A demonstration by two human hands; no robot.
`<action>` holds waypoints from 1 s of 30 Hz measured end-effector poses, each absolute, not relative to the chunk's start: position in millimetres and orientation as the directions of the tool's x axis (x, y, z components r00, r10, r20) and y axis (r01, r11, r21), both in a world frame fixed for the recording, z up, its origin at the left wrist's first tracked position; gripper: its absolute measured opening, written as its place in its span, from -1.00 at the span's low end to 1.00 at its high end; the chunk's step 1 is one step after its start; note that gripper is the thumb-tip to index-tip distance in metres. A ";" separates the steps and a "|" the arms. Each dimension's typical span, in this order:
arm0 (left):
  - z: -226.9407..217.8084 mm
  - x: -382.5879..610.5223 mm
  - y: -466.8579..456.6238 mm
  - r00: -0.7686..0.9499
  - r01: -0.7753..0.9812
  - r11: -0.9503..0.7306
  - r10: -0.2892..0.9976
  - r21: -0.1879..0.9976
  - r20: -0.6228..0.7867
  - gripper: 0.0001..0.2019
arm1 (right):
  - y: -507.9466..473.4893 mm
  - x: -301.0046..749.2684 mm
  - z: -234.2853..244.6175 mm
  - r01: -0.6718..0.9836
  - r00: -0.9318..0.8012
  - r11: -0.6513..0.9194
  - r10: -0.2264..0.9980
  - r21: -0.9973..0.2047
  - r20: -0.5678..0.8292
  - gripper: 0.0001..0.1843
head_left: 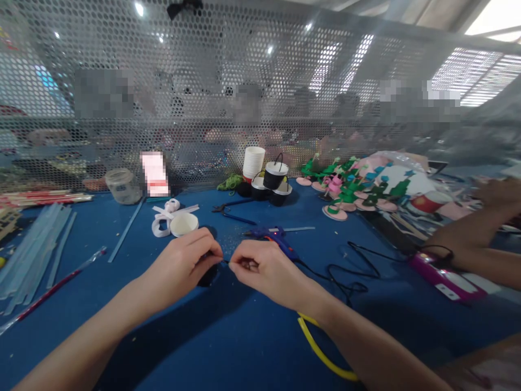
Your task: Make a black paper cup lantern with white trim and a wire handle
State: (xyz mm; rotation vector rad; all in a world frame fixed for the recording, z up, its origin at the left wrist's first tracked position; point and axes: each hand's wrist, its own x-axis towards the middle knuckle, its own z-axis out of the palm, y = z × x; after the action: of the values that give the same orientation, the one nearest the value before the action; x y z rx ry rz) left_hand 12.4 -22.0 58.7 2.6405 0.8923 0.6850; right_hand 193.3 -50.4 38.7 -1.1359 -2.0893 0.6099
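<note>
My left hand [191, 258] is closed, its thumb and fingers pinched together over a small dark object [208, 277] that is mostly hidden beneath it. From those fingertips a thin black strand [225, 262] runs across to my right hand [264, 269], which pinches its other end. Just beyond my left hand a white paper cup [184, 223] stands beside a bundle of white ribbon [161, 224]. A blue hot glue gun [277, 234] lies right behind my right hand, with a clear glue stick [300, 228] at its back.
Pliers [234, 209], stacked white cups [254, 162] and small black-and-white buckets [275, 176] stand farther back. Glue sticks [36, 250] lie left. Green and pink decorations [350, 190], a purple power strip [448, 279] and another person's arm [468, 233] are right. A yellow tube [321, 353] lies near my right forearm.
</note>
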 end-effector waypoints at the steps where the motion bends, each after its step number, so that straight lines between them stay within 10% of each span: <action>1: 58.9 11.9 -21.6 0.699 0.500 -0.768 0.631 0.401 0.337 -0.89 | -50.5 193.6 39.6 0.530 -0.417 0.518 0.849 -0.672 0.325 -0.85; 13: 62.5 12.6 -21.2 0.608 0.506 -0.637 0.741 0.582 0.284 -0.89 | -46.0 196.2 39.8 0.152 -0.317 0.184 0.940 -0.971 0.128 -0.87; 25: 53.8 16.5 -27.0 0.697 0.500 -0.839 0.538 0.216 0.474 -0.88 | -48.0 194.6 34.3 0.561 -0.342 0.545 0.838 -0.623 0.425 -0.84; 30: 61.4 11.8 -24.3 0.739 0.485 -0.815 0.576 0.317 0.350 -0.85 | -49.6 197.1 39.8 0.443 -0.504 0.556 0.803 -0.703 0.317 -0.86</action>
State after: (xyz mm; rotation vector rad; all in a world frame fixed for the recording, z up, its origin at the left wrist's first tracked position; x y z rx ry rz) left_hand 11.8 -24.3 61.4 2.7347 0.8446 0.6511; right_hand 197.1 -49.6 39.8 -0.9965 -2.1559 0.7331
